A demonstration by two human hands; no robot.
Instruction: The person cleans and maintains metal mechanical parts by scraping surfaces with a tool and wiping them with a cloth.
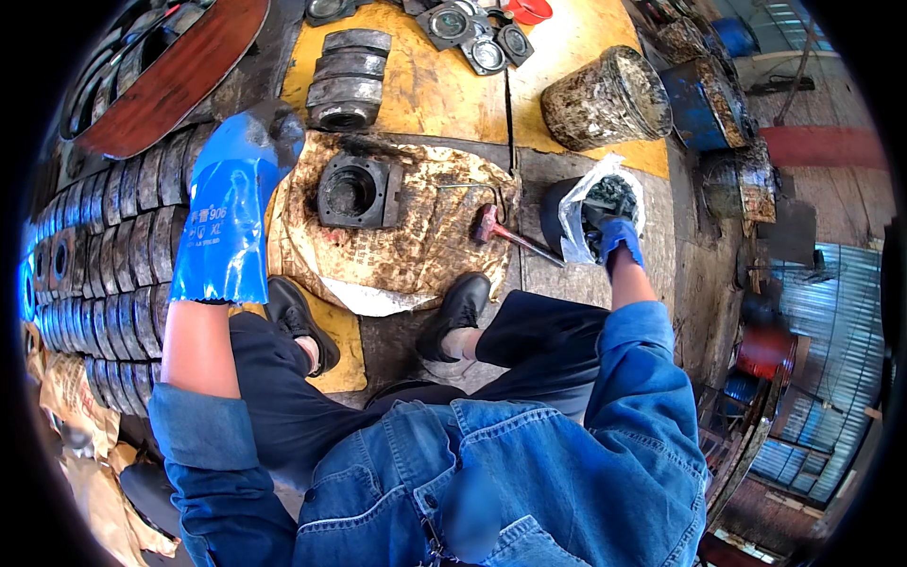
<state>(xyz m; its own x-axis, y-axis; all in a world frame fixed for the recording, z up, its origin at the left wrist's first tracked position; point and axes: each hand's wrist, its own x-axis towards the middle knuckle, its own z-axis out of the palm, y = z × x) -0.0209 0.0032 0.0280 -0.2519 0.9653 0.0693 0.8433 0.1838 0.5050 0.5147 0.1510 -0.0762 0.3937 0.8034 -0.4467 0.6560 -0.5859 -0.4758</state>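
My left hand [253,151], in a long blue rubber glove with blackened fingers, is raised beside a row of dark metal rings. Its fingers look curled in, and whether they hold anything is hidden. My right hand [619,238], in a blue glove, reaches into a dark bucket [559,215] with a white plastic liner. Black, wet-looking stuff [609,197] fills the bucket and hides the right fingers. Between my hands, a square dark metal casting [355,192] with a round bore lies on a stained sack [425,255]. A red-headed hammer [515,233] lies right of it.
Several thick metal rings [350,77] lie in a row beyond the sack, with round-holed metal plates [472,33] farther off. A grimy bucket [605,99] stands far right. Stacked dark blocks [113,246] line the left side. My shoes [453,317] are at the sack's near edge.
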